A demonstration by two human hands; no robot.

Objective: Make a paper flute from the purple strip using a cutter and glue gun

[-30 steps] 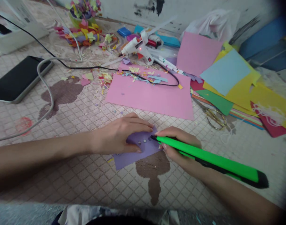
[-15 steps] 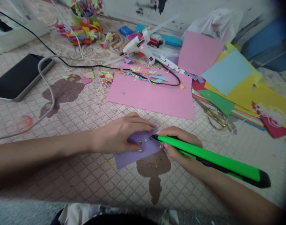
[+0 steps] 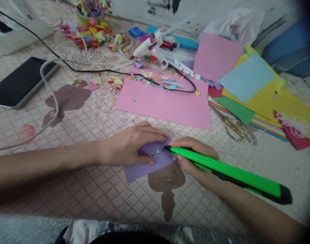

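Note:
My left hand (image 3: 133,144) presses on a small purple sheet of paper (image 3: 141,173), its thumb and fingers apart and holding nothing. Between that thumb and forefinger a few small round spots, perhaps holes, show in the paper. A bright green box cutter (image 3: 228,172) with black ends is gripped low, near its tip, by my right hand (image 3: 199,148). Its black tip touches or nearly touches the paper beside the round spots; the blade is too small to make out. The cutter's body slants back to the right above my right forearm.
Beyond my hands lies a pink sheet (image 3: 162,105) with paper scraps. Gold-handled scissors (image 3: 235,128) and stacked coloured paper (image 3: 249,79) are at the right. A glue gun (image 3: 152,49) with its black cord stands behind. A phone (image 3: 21,83) and a grey cable (image 3: 53,91) are at the left.
Both hands and the purple paper stay in place. The rear end of the box cutter has tipped very slightly.

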